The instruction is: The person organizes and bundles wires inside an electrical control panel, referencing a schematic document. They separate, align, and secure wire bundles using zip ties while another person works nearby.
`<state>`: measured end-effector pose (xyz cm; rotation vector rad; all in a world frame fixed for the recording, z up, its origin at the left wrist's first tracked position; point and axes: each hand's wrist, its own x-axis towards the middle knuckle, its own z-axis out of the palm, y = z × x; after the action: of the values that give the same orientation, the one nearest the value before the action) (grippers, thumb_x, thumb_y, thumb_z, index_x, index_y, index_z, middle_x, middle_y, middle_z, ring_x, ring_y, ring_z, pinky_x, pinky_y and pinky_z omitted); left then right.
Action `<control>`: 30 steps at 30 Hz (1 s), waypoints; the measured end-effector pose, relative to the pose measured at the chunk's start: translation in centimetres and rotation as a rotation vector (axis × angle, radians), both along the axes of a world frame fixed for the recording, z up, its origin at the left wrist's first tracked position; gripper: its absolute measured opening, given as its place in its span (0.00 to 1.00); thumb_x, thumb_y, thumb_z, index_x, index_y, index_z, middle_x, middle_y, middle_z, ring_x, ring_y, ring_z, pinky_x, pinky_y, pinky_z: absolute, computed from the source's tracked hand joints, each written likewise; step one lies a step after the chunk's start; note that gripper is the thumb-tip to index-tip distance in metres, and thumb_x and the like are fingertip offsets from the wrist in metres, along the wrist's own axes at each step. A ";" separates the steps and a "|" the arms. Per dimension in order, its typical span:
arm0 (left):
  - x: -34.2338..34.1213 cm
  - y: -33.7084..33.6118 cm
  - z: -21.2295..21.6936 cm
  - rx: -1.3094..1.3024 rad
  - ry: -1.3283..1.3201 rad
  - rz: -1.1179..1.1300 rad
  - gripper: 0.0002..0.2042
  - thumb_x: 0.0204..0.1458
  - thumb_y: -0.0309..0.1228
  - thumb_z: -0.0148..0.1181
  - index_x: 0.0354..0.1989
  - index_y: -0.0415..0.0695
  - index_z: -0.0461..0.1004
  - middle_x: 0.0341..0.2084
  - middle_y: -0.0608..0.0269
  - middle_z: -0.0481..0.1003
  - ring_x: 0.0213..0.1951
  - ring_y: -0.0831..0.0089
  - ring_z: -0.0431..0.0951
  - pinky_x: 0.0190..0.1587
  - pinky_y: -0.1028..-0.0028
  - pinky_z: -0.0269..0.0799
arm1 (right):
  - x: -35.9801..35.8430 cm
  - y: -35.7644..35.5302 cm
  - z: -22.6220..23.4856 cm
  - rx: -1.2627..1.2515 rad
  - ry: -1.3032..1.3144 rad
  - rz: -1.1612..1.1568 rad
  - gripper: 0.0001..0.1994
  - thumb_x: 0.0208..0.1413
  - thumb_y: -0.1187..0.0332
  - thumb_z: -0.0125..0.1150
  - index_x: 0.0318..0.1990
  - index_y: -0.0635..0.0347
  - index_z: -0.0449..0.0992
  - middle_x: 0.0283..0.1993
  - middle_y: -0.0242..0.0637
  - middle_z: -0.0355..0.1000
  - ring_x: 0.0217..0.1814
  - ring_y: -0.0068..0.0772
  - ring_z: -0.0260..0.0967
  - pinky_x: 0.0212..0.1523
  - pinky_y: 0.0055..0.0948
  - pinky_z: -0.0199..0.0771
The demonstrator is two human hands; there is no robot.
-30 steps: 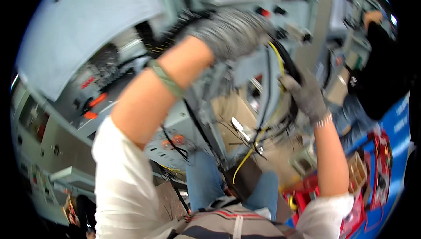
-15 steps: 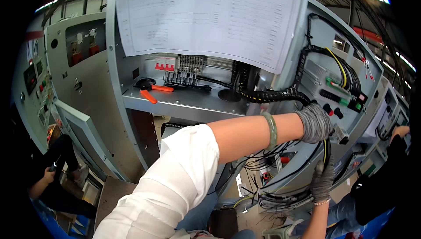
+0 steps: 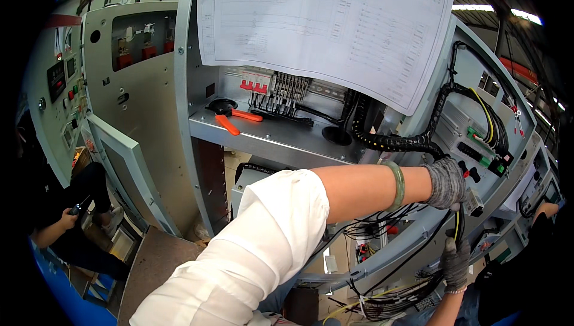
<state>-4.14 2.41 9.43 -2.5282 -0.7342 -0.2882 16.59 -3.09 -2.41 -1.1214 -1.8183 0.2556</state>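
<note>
My left hand (image 3: pixel 446 184), in a grey knitted glove, is closed at the upper end of a bundle of black wires by the cabinet door; its fingertips are partly hidden. A green bangle (image 3: pixel 398 186) circles that wrist. Lower down, my gloved right hand (image 3: pixel 455 266) is wrapped round the same wire bundle (image 3: pixel 458 225), where a yellow-green wire runs among the black ones. Loose wire ends (image 3: pixel 394 303) fan out in loops beside and below the right hand. Above the left hand, a spiral-wrapped harness (image 3: pixel 402 142) leads along the door to it.
Orange-handled pliers (image 3: pixel 236 120) lie on the cabinet shelf (image 3: pixel 272 137) below red-switched breakers (image 3: pixel 255 83). A large printed sheet (image 3: pixel 323 27) hangs over the cabinet front. A grey module (image 3: pixel 463 124) sits on the door. Other people's hands (image 3: pixel 69 219) show at both sides.
The view has shifted, so the cabinet sits farther right and slightly lower in the picture. Both hands remain on the wire bundle.
</note>
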 end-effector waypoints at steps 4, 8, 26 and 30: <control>0.0 -0.6 0.5 -0.061 -0.034 0.000 0.14 0.50 0.45 0.50 0.34 0.48 0.74 0.21 0.59 0.73 0.28 0.59 0.76 0.27 0.59 0.68 | 0.4 -2.2 -0.6 -0.295 0.072 0.091 0.20 0.49 0.53 0.58 0.37 0.64 0.69 0.21 0.31 0.64 0.26 0.29 0.68 0.27 0.27 0.66; 0.3 -0.6 0.8 -0.094 -0.033 0.003 0.14 0.50 0.44 0.51 0.34 0.49 0.75 0.21 0.58 0.73 0.28 0.59 0.76 0.27 0.59 0.69 | 1.4 -2.2 -3.7 -0.192 0.082 0.109 0.21 0.47 0.50 0.58 0.32 0.63 0.70 0.23 0.37 0.71 0.25 0.29 0.70 0.25 0.28 0.68; -0.3 -1.1 -2.2 0.264 -0.299 -0.185 0.22 0.45 0.44 0.53 0.47 0.46 0.69 0.43 0.52 0.70 0.51 0.55 0.67 0.52 0.58 0.60 | 2.4 -2.6 -13.6 -0.424 0.797 0.344 0.11 0.54 0.64 0.56 0.37 0.59 0.62 0.21 0.39 0.62 0.21 0.36 0.62 0.23 0.40 0.68; 1.0 -4.6 -6.7 0.108 -0.439 -0.397 0.28 0.45 0.40 0.53 0.54 0.38 0.62 0.53 0.47 0.61 0.58 0.54 0.59 0.61 0.60 0.52 | 1.9 -3.4 -12.6 -0.355 0.568 0.254 0.16 0.55 0.58 0.53 0.43 0.62 0.63 0.33 0.44 0.65 0.33 0.42 0.65 0.35 0.42 0.69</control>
<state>-3.14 -2.18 2.72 -2.5134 -0.3437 -1.0127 18.53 -6.48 -14.96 -0.9213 -1.4228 0.9747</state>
